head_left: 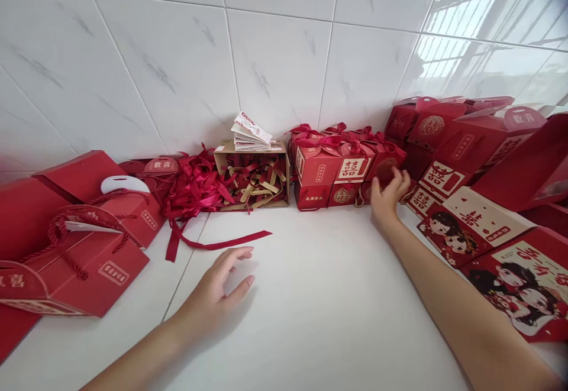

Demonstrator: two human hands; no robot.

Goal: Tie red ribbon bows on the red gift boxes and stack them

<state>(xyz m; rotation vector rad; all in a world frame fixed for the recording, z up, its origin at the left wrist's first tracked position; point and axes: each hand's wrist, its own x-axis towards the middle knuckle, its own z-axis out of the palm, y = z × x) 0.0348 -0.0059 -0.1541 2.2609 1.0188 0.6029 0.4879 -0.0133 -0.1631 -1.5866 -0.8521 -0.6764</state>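
My left hand (224,290) is over the white table, thumb and fingers apart, with nothing in it. Just beyond it lies a loose strip of dark red ribbon (222,244), trailing from a heap of ribbons (195,184). At the right end of a double-layer stack of small red candy boxes (317,166) is my right hand (389,193). Its fingers are spread in front of the end box (384,163); whether they touch it I cannot tell. Red bows top these boxes, and gold and cream double-happiness marks decorate their fronts.
Behind the ribbons, an open cardboard box (286,187) holds red and gold strips, with folded cards (251,133) on top. Red gift boxes with rope handles (97,267) stand at left. More red boxes (479,136) and picture-printed boxes (528,278) line the right. A tiled wall (275,54) closes the back.
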